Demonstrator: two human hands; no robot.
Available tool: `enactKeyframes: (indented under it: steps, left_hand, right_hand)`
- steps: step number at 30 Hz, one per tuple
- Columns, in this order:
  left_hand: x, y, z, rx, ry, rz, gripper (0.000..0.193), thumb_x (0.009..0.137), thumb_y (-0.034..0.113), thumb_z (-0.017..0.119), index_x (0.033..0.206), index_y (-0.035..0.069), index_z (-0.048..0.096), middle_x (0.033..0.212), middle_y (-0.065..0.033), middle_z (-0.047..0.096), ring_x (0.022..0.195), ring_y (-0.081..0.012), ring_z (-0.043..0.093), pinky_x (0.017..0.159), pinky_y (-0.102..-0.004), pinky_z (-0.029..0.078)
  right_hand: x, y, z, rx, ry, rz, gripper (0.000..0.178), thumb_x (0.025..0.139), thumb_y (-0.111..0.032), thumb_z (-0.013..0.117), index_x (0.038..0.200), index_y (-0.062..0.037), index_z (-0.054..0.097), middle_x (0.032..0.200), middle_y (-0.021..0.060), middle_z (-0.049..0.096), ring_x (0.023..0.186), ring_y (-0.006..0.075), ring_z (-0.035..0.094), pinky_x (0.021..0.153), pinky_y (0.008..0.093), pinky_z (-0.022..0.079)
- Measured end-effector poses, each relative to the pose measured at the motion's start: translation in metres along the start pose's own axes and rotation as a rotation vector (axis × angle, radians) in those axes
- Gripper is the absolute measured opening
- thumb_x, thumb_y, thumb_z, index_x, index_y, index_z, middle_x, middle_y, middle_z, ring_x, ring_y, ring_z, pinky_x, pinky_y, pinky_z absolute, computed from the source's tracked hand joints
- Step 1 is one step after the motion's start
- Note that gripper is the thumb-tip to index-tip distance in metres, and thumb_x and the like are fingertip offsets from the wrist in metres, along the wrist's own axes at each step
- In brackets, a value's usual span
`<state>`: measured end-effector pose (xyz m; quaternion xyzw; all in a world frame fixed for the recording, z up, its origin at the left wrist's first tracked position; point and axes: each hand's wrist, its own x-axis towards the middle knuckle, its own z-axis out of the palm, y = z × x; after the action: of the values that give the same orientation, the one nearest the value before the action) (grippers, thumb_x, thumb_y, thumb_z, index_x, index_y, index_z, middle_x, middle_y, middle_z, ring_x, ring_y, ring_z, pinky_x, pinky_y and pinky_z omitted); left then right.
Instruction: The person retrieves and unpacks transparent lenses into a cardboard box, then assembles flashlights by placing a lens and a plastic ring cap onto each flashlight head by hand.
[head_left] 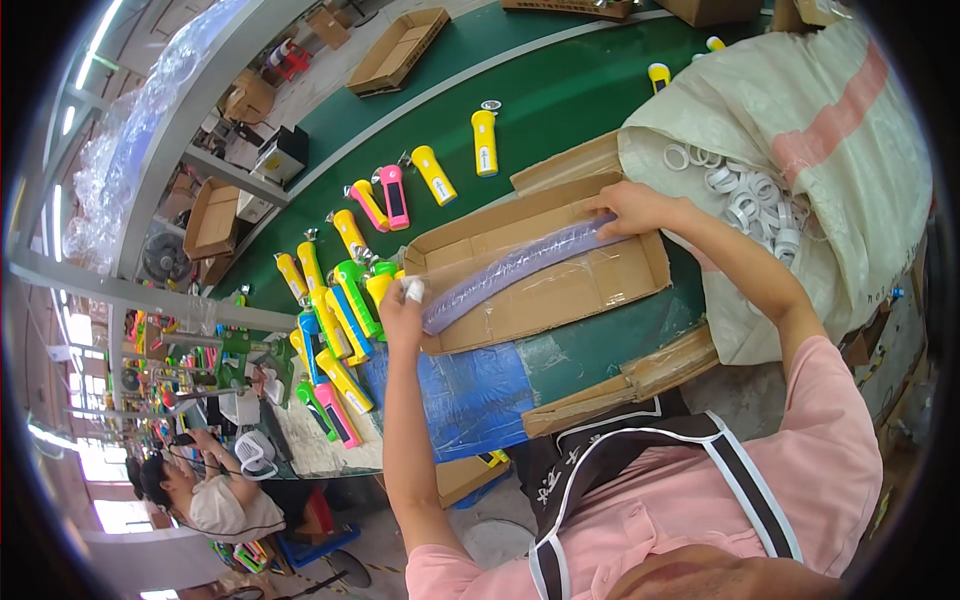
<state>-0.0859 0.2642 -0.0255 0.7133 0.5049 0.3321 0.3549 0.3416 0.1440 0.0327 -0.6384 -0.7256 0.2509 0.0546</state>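
A long purple strip wrapped in clear plastic (520,272) stretches slantwise between my hands, over a shallow cardboard tray (600,285). My left hand (404,312) is closed on its near left end, with a white covering on one fingertip. At the far right end, my right hand (632,209) grips the strip near the tray's rim. I cannot tell what the purple pieces inside the plastic are. Left of the tray lie several flashlight-shaped handheld items, such as a yellow flashlight (340,380); others are pink, green or blue.
A white woven sack (730,110) at the right holds many white plastic rings (750,205). More yellow flashlights (484,145) lie on the green belt (560,70). Blue sheeting (470,395) covers the near table. A cardboard box (398,50) stands farther back. Another person (215,490) sits at the lower left.
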Motion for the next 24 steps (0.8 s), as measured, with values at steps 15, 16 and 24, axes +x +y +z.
enactKeyframes:
  steps: [15,16,24]
  left_hand:
    - [0.023,0.071,-0.014,-0.65,0.144,-0.173,0.017,0.099,0.018,0.057,0.107,0.003,0.057,0.085,-0.0038,0.059,0.075,-0.0145,0.064,0.068,-0.0282,0.055]
    - [0.024,0.072,-0.017,-0.654,0.164,-0.178,0.017,0.099,0.018,0.057,0.107,0.003,0.057,0.085,-0.0038,0.059,0.075,-0.0145,0.064,0.068,-0.0282,0.055]
    - [0.067,0.101,-0.038,-0.46,0.009,-0.093,0.017,0.097,0.016,0.055,0.107,0.001,0.059,0.078,-0.0033,0.058,0.065,-0.0125,0.061,0.062,-0.0284,0.055]
  right_hand:
    - [-0.009,0.02,-0.029,0.366,0.459,-0.126,0.022,0.089,-0.021,0.064,0.099,-0.0016,0.065,0.087,0.0086,0.067,0.085,0.0177,0.062,0.077,0.0306,0.048]
    - [-0.007,0.018,-0.031,0.36,0.445,-0.142,0.022,0.089,-0.021,0.064,0.099,-0.0016,0.065,0.087,0.0086,0.067,0.085,0.0177,0.062,0.077,0.0306,0.048]
    - [0.002,-0.011,-0.047,0.382,0.492,-0.118,0.013,0.098,-0.017,0.054,0.097,-0.0038,0.055,0.081,0.0019,0.053,0.079,0.0095,0.052,0.071,0.0265,0.045]
